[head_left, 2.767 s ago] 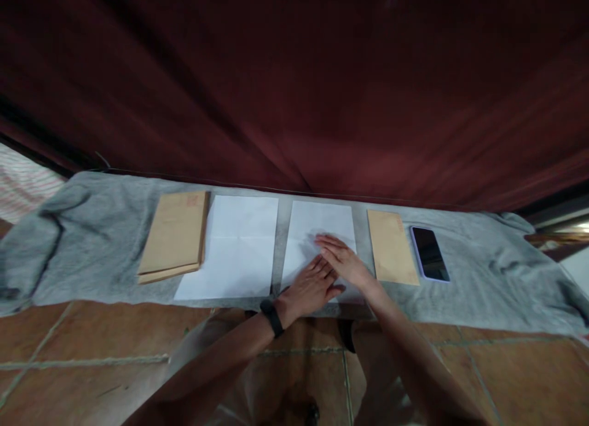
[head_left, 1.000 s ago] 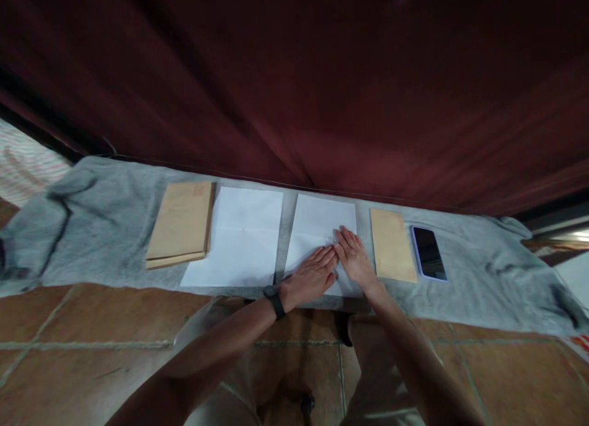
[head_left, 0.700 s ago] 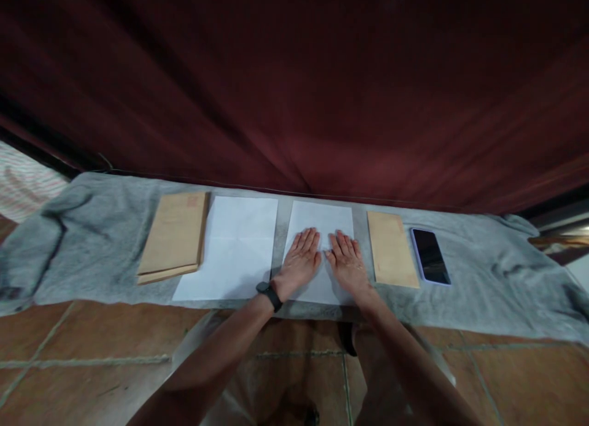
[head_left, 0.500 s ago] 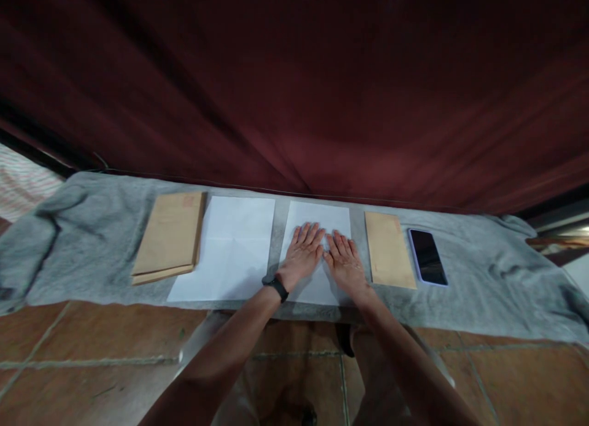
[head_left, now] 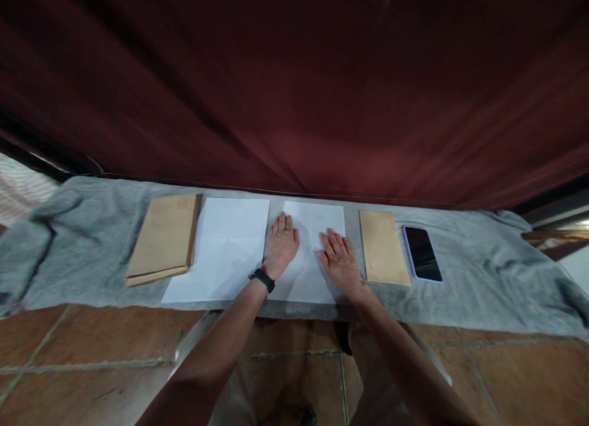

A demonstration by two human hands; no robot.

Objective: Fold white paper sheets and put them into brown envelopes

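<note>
Both palms press flat on a white sheet (head_left: 306,263) lying in the middle of a grey cloth (head_left: 92,242) spread over a tiled floor (head_left: 92,346). The left hand (head_left: 281,243), with a black wristband (head_left: 262,280) at its wrist, lies with fingers stretched and closed together over the sheet's left edge, its fingertips near the far left corner. The right hand (head_left: 339,261), fingers slightly fanned, rests on the sheet's right half. Neither hand grips anything, and a strip of bare paper shows between them.

Half a second earlier the two hands lay side by side at the centre of the sheet, almost touching. They have since slid apart, the left going further out and up. The sheet itself has stayed put.

The sheet lies flat, its long axis running from the cloth's near edge to its far edge, where a dark red curtain (head_left: 294,94) hangs. A second white sheet (head_left: 225,248) lies just to its left, then a stack of brown envelopes (head_left: 163,245). To its right lie a single brown envelope (head_left: 383,254) and a phone (head_left: 422,253), screen up.
</note>
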